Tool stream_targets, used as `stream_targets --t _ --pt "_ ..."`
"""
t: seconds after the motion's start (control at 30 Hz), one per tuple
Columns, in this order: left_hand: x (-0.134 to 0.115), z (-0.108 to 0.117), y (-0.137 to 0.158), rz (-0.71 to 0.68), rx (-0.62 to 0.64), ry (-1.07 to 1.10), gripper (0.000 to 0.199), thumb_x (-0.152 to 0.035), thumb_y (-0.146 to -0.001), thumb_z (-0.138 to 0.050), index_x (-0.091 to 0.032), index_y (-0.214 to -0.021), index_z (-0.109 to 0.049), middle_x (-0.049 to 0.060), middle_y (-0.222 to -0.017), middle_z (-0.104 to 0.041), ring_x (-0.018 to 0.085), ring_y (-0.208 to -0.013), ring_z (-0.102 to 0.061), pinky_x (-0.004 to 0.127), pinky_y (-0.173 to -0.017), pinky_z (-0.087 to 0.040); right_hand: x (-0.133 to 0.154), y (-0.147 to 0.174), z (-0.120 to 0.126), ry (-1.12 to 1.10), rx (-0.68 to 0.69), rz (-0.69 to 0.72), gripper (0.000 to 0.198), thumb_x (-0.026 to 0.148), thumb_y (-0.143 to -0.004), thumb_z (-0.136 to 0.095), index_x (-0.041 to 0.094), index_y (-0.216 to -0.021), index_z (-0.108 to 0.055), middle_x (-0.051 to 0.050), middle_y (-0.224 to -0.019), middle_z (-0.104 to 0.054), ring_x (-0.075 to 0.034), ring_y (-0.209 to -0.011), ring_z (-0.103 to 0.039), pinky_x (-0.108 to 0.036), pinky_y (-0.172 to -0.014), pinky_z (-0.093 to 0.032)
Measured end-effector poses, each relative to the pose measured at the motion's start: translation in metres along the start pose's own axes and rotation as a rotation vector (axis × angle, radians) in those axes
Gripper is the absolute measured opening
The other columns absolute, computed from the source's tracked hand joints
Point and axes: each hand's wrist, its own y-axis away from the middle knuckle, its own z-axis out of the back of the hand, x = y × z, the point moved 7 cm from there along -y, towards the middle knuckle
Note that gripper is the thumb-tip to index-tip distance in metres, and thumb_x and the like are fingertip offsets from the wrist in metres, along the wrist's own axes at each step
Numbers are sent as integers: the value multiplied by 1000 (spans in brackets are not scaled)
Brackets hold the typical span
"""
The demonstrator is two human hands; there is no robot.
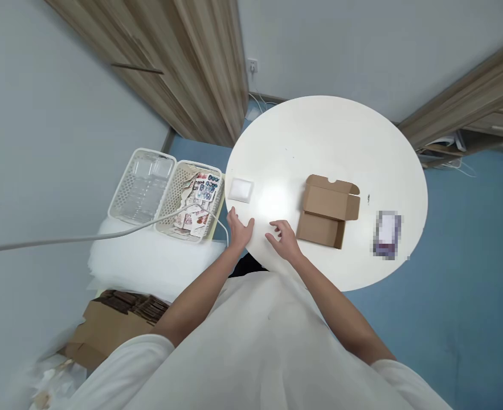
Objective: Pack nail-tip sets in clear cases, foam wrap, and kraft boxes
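My left hand (239, 229) is at the near left edge of the round white table, its thumb and fingers apart and nothing in it. Just beyond its fingertips lies a small flat white packet (241, 190). My right hand (284, 240) hovers over or rests on the near part of the table; I cannot tell if it touches. Its fingers are loosely curved with a gap to the thumb, holding nothing. Right of that hand sits an open brown cardboard box (324, 202), its lid folded back and its visible inside bare.
A blurred-out object (387, 234) lies on the right of the white table (319, 125). At left stand a basket with clear plastic packs (142, 185) and a basket of printed cards (193, 202). A white cable (118, 232) crosses them. Below are white sheeting (157, 262) and stacked cardboard (110, 330).
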Motion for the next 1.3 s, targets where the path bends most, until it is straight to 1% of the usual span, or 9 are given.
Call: stream_targets --t 0.1,0.23,0.37,0.5,0.63,0.77,0.87,1.0,1.3 --pt "-4 18 -29 -76 -1 -38 74 -27 -72 -61 -19 -134 -22 13 -142 -18 28 -134 -13 44 -109 -16 -7 -33 -27 -63 -19 -158 46 45 -69 -62 25 -109 -52 -7 -115 -50 -22 -98 -50 -37 -80 -45" --pt "-13 23 -66 -125 80 -2 65 -20 -72 -58 -20 -131 -31 9 -144 -18 27 -135 -11 43 -111 -10 -15 -69 -44 -191 -129 -318 49 49 -69 -59 27 -112 -48 -5 -122 -49 -21 -105 -48 -38 -87 -42" --pt "-14 19 -91 -103 146 35 66 -16 -73 -54 -19 -133 -30 9 -142 -25 27 -134 -15 43 -111 -8 -6 -97 -53 -221 -208 -298 46 44 -71 -58 25 -111 -48 -6 -128 -46 -22 -112 -44 -39 -92 -39" --pt "-9 11 -94 -133 218 56 66 -11 -69 -55 -22 -132 -35 7 -141 -28 27 -134 -17 45 -111 -12 -1 -111 -66 -251 -239 -247 48 36 -69 -60 23 -113 -46 -6 -136 -36 -21 -117 -40 -37 -93 -38" --pt "1 7 -86 -109 269 95 66 -11 -68 -55 -20 -130 -38 9 -136 -34 27 -126 -33 42 -103 -31 -8 -106 -75 -305 -269 -276 42 32 -71 -55 25 -112 -46 -4 -124 -47 -17 -105 -48 -33 -86 -44" --pt "8 9 -78 -49 290 117 54 -12 -70 -51 -18 -123 -46 10 -122 -49 23 -107 -51 35 -86 -46 -20 -88 -68 -307 -343 -360 31 31 -70 -55 22 -100 -52 -5 -107 -56 -16 -90 -54 -34 -83 -46" --pt "11 10 -71 -37 309 110 42 -13 -71 -49 -18 -112 -54 8 -106 -60 19 -92 -57 34 -79 -48 -27 -72 -63 -330 -355 -380 28 30 -68 -57 21 -94 -54 -5 -100 -59 -15 -80 -56 -35 -81 -46" --pt "11 7 -63 -51 340 64 35 -11 -67 -52 -19 -101 -58 6 -97 -63 17 -79 -59 33 -73 -48 -38 -57 -54 -343 -375 -392 26 28 -65 -59 22 -90 -55 -4 -97 -60 -14 -76 -57 -35 -79 -47" --pt "-5 3 -53 -87 278 -71 33 -9 -60 -57 -18 -91 -60 7 -92 -65 19 -74 -61 34 -75 -48 -45 -54 -43 -389 -250 -464 26 20 -55 -60 21 -79 -52 -2 -94 -57 -12 -63 -55 -29 -55 -49"
